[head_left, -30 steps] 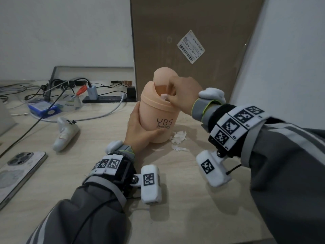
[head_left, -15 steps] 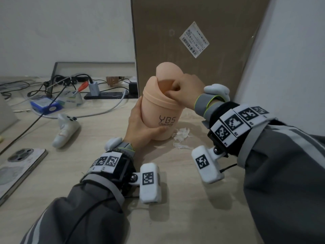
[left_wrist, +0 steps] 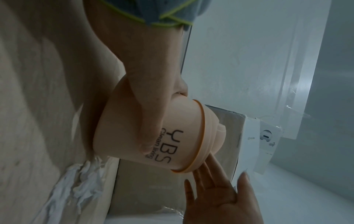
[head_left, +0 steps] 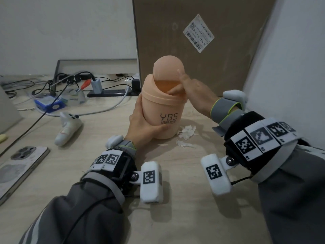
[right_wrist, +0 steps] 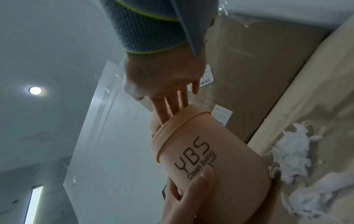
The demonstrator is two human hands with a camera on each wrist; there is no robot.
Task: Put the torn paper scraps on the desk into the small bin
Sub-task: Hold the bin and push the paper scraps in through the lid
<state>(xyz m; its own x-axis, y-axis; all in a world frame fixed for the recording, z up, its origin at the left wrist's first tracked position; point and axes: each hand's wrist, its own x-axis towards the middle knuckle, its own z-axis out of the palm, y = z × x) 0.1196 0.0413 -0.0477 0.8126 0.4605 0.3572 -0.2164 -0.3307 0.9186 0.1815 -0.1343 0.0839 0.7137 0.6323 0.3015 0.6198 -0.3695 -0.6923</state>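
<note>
A small peach bin (head_left: 162, 110) marked "YBS" stands mid-desk, its swing lid (head_left: 168, 67) tipped up. My left hand (head_left: 140, 124) grips the bin's body, thumb across the front (right_wrist: 199, 181). My right hand (head_left: 191, 90) is at the lid opening with straight, spread fingers (right_wrist: 168, 106) reaching inside; I see no paper in it. Torn white paper scraps (head_left: 187, 132) lie on the desk just right of the bin's base, with another scrap (head_left: 184, 144) nearer me. The left wrist view shows the bin (left_wrist: 153, 133), scraps (left_wrist: 76, 178) and right hand (left_wrist: 220, 197).
A tall cardboard box (head_left: 193, 41) stands right behind the bin, and a wall closes the right side. To the left lie a white controller (head_left: 67, 127), a phone (head_left: 21, 166), and a power strip with cables (head_left: 109, 92).
My right hand, which pinched a white scrap at the opening, has pushed in and spread its fingers; that scrap is out of sight. The left hand keeps its grip.
</note>
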